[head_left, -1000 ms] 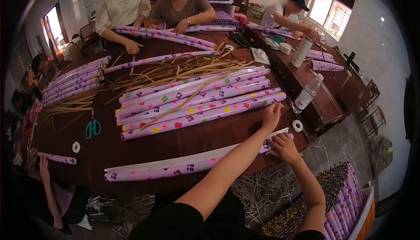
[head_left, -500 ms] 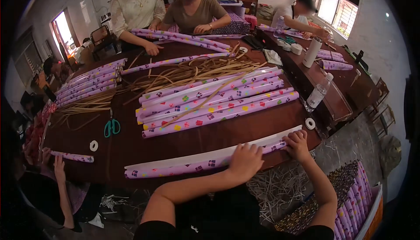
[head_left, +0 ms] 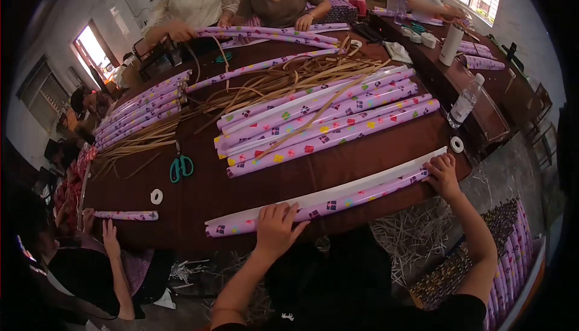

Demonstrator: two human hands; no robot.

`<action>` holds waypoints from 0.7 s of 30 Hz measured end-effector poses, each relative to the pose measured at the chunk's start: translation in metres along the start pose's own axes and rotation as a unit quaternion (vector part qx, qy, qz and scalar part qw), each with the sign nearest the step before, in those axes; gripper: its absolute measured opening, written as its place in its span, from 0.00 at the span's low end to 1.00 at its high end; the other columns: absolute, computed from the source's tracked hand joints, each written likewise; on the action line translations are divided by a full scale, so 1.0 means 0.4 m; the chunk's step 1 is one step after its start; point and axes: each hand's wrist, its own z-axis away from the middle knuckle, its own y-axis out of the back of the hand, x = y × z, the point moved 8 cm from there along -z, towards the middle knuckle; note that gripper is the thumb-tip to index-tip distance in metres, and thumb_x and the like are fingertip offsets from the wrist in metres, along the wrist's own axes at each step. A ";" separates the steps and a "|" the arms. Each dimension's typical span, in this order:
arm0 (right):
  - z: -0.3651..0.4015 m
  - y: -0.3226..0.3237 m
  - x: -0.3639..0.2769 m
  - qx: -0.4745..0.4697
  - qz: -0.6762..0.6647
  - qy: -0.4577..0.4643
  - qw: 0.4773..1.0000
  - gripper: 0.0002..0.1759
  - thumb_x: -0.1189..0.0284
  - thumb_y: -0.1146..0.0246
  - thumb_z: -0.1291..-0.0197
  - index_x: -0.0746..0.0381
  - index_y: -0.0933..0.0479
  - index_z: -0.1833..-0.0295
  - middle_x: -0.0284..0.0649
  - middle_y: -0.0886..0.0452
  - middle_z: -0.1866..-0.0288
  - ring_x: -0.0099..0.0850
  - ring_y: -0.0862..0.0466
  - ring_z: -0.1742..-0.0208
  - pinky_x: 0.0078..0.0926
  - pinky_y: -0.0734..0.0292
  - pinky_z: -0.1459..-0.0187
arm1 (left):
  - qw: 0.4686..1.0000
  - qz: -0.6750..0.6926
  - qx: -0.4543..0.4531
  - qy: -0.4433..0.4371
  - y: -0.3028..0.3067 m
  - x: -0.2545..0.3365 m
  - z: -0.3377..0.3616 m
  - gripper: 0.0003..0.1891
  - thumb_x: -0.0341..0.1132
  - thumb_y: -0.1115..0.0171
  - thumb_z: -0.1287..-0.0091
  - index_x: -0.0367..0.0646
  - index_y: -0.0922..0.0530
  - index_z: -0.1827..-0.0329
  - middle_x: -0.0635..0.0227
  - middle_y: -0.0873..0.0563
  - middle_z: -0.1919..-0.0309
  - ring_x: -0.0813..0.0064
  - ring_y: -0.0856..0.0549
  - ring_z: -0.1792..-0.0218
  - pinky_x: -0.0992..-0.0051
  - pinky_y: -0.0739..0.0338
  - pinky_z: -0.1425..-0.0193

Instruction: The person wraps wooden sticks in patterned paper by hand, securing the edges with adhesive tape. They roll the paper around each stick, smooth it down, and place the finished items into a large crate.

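A long roll of purple patterned paper (head_left: 356, 197) with a white edge showing along its far side lies across the near part of the brown table. My left hand (head_left: 277, 228) rests on it left of the middle, fingers spread over the paper. At the right end of the roll is my right hand (head_left: 442, 174), its fingers apart and bent over the paper. Beyond my hands lies a stack of several purple rolls (head_left: 338, 129), with a brown strip across it.
Green-handled scissors (head_left: 181, 167), a white tape roll (head_left: 157, 196), another tape roll (head_left: 456, 144) and a water bottle (head_left: 465, 103) stand or lie around. Brown strips (head_left: 259, 92) cover the table's middle. Co-workers handle rolls opposite and at left. A box of rolls (head_left: 506, 270) is at lower right.
My left hand has moved left along the roll, from near my right hand to left of the middle. My right hand stays at the right end. The view has shifted.
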 end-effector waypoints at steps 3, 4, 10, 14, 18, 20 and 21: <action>-0.001 0.001 0.001 -0.010 -0.007 0.002 1.000 0.26 0.59 0.28 0.56 0.54 0.20 0.49 0.37 0.24 0.54 0.41 0.26 0.46 0.51 0.40 0.36 | 1.000 0.009 -0.006 -0.005 0.007 -0.006 0.001 0.23 0.44 0.24 0.46 0.41 0.17 0.51 0.64 0.20 0.61 0.62 0.22 0.58 0.63 0.28 0.54; 0.000 0.002 0.006 -0.008 -0.006 -0.005 1.000 0.26 0.59 0.28 0.56 0.54 0.20 0.49 0.37 0.24 0.54 0.41 0.26 0.46 0.51 0.40 0.36 | 1.000 0.006 -0.006 -0.003 0.012 -0.010 0.001 0.22 0.44 0.24 0.46 0.41 0.17 0.52 0.64 0.20 0.62 0.62 0.22 0.59 0.63 0.28 0.55; -0.004 -0.019 0.010 -0.061 0.016 0.039 0.997 0.28 0.53 0.29 0.51 0.56 0.22 0.47 0.37 0.24 0.51 0.40 0.26 0.43 0.53 0.42 0.32 | 0.999 0.008 -0.017 -0.028 0.003 -0.023 -0.001 0.20 0.44 0.24 0.46 0.42 0.17 0.55 0.64 0.20 0.63 0.62 0.21 0.62 0.65 0.29 0.59; -0.134 0.079 -0.091 0.041 0.039 -0.007 0.998 0.34 0.50 0.33 0.44 0.60 0.26 0.37 0.44 0.23 0.44 0.44 0.26 0.41 0.51 0.41 0.32 | 0.999 0.013 -0.024 -0.025 -0.006 -0.028 0.000 0.21 0.44 0.24 0.46 0.43 0.18 0.54 0.64 0.20 0.63 0.62 0.21 0.62 0.65 0.29 0.59; -0.324 0.056 -0.365 0.074 -0.226 0.050 0.970 0.24 0.64 0.29 0.43 0.61 0.23 0.43 0.43 0.19 0.49 0.43 0.20 0.47 0.43 0.29 0.43 | 0.999 -0.003 -0.018 -0.031 -0.005 -0.024 0.000 0.21 0.46 0.26 0.45 0.42 0.17 0.54 0.67 0.19 0.64 0.65 0.21 0.63 0.67 0.28 0.59; -0.406 -0.022 -0.542 0.003 -0.386 0.104 0.917 0.23 0.63 0.31 0.41 0.61 0.23 0.43 0.43 0.18 0.56 0.45 0.20 0.50 0.40 0.24 0.51 | 0.999 -0.010 -0.023 -0.037 -0.010 -0.023 0.006 0.22 0.46 0.26 0.45 0.42 0.17 0.53 0.67 0.19 0.63 0.65 0.21 0.63 0.67 0.28 0.59; -0.437 -0.049 -0.625 -0.043 -0.389 0.109 0.914 0.26 0.60 0.34 0.38 0.62 0.26 0.40 0.44 0.18 0.56 0.45 0.20 0.49 0.40 0.24 0.49 | 0.999 0.003 -0.033 -0.027 -0.017 -0.029 0.010 0.22 0.45 0.25 0.45 0.43 0.18 0.52 0.65 0.19 0.60 0.62 0.21 0.60 0.64 0.28 0.57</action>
